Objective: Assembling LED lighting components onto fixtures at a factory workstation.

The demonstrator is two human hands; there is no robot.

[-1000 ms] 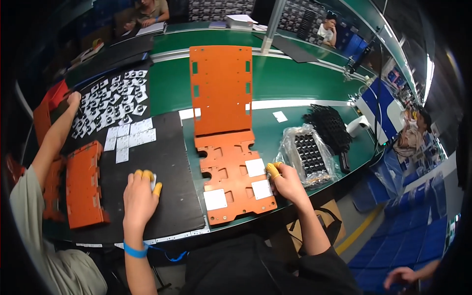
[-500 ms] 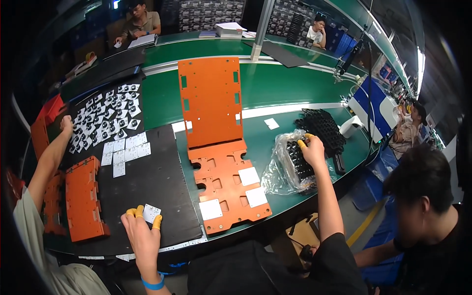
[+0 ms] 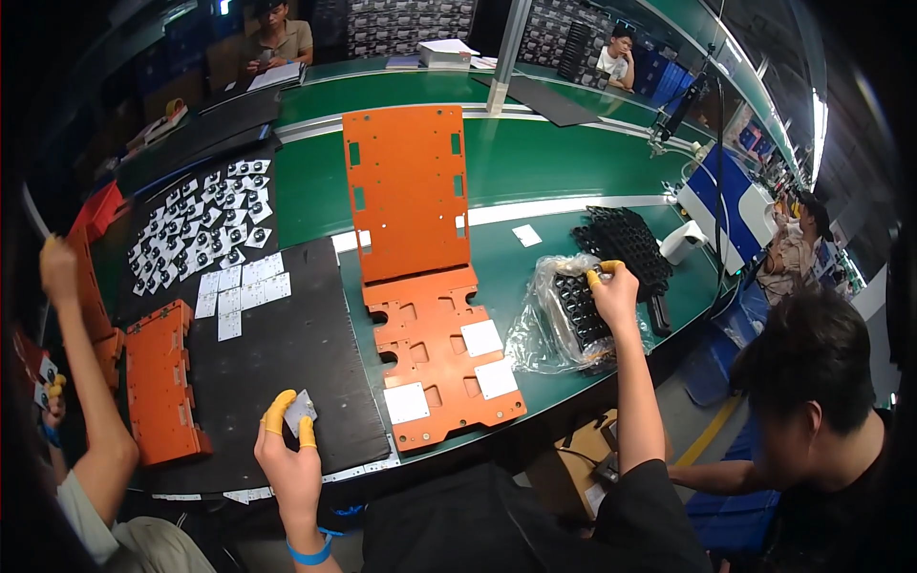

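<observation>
Can't really tell whether the right hand has anything in its grip, since its fingers cover a bit of the black tray. The crinkly clear bag muddles that tray's left edge too. Over on the left, the yellow-tipped fingers hide part of the small white board. The co-worker's raised hand is pretty blurry, and their body gets cut off at the lower left. Markings on the flat white cards are way too tiny to read.
</observation>
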